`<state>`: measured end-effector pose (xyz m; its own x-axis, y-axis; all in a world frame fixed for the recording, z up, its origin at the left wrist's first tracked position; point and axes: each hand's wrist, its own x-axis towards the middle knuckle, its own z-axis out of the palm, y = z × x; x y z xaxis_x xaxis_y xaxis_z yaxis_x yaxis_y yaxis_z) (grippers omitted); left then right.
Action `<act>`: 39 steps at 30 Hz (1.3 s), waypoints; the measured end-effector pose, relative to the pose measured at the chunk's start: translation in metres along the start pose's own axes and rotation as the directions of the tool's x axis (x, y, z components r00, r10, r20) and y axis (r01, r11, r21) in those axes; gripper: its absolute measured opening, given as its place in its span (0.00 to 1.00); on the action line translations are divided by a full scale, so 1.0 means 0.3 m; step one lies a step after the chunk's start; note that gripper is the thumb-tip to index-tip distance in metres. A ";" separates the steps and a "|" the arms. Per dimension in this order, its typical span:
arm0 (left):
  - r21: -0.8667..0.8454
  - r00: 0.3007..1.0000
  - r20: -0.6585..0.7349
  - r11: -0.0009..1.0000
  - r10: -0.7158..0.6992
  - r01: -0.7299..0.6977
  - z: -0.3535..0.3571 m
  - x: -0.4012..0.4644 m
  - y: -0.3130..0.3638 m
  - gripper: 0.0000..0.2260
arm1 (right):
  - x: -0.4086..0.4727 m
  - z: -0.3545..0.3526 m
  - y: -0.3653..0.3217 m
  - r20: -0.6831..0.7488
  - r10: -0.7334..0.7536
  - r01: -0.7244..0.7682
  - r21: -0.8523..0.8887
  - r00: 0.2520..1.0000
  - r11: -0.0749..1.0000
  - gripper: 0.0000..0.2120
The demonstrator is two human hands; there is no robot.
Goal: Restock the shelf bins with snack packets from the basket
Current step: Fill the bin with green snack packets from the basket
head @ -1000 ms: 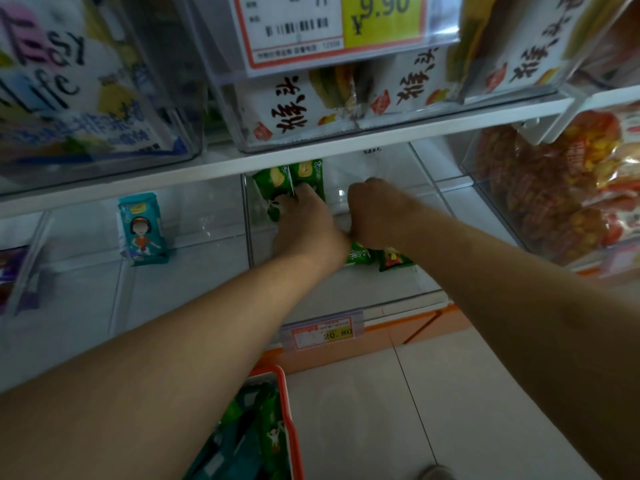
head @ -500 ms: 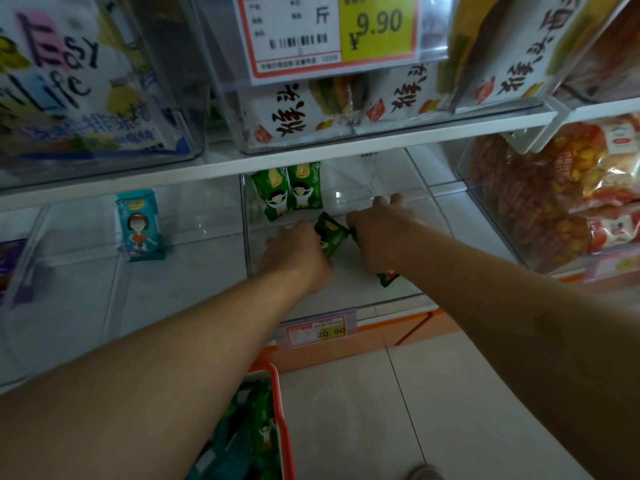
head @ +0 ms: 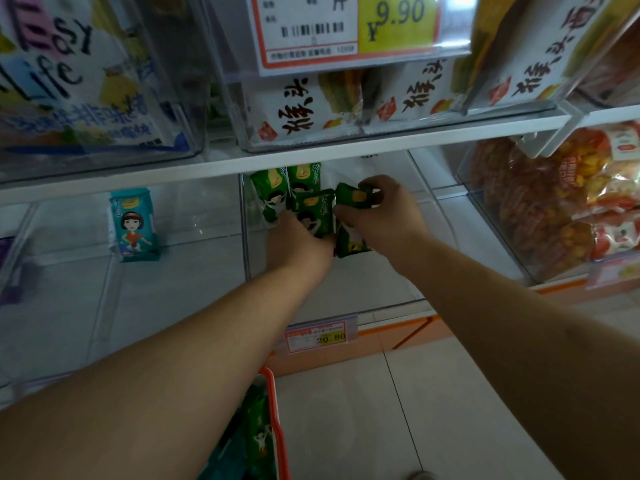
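Observation:
Both my hands are inside the clear middle bin (head: 349,292) on the lower shelf. My left hand (head: 299,245) holds a green snack packet (head: 314,211) upright next to two green packets (head: 277,188) standing against the bin's back left. My right hand (head: 379,216) pinches another green packet (head: 353,197) at its top, and a further green packet (head: 351,242) hangs under its palm. The red basket (head: 278,424) with more green packets sits below my left forearm.
A teal packet (head: 133,225) stands alone in the bin to the left. The bin at right holds orange-red snack bags (head: 561,199). The shelf above carries full bins of white bags (head: 346,109) and a 9.90 price tag (head: 356,26). Tiled floor lies below.
Both hands moved back into the bin and raised green packets. My left hand now stands one beside the two at the back; my right hand lifted another higher.

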<state>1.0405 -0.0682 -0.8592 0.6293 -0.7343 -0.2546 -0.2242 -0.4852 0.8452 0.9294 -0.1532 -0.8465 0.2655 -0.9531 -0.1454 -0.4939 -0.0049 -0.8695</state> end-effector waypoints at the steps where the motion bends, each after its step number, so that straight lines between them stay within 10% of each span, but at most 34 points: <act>1: -0.008 1.000 -0.007 1.000 -0.014 0.014 0.000 0.001 -0.001 0.22 | -0.001 0.006 0.002 0.015 0.034 -0.035 0.056 0.999 0.998 0.31; 5: -0.022 0.999 -0.036 1.000 -0.001 0.000 -0.002 -0.001 -0.015 0.23 | -0.010 0.023 0.013 0.065 0.146 -0.154 0.140 0.987 0.978 0.41; 13: -0.016 0.998 -0.066 1.000 0.003 -0.004 -0.002 -0.002 -0.034 0.21 | -0.027 0.018 0.027 0.324 -0.007 -0.091 0.289 0.946 0.953 0.27; 24: -0.019 0.996 -0.093 1.000 -0.012 0.010 0.056 0.047 0.004 0.17 | 0.006 0.025 0.000 -0.112 -0.127 0.089 -0.295 0.986 0.951 0.21; 34: -0.053 0.992 -0.123 0.998 -0.039 0.032 0.146 0.136 0.116 0.10 | 0.096 0.016 -0.041 -0.146 0.007 -0.050 -0.295 0.989 0.954 0.22; 39: -0.082 1.000 0.002 0.997 -0.003 0.004 0.153 0.114 0.110 0.17 | 0.103 0.009 -0.017 -0.137 0.092 -0.119 -0.207 0.986 0.971 0.05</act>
<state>1.0204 -0.1310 -0.8617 0.6287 -0.7335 -0.2583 -0.1605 -0.4474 0.8798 0.9423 -0.1819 -0.8477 0.1026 -0.9820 -0.1584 -0.6828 0.0463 -0.7292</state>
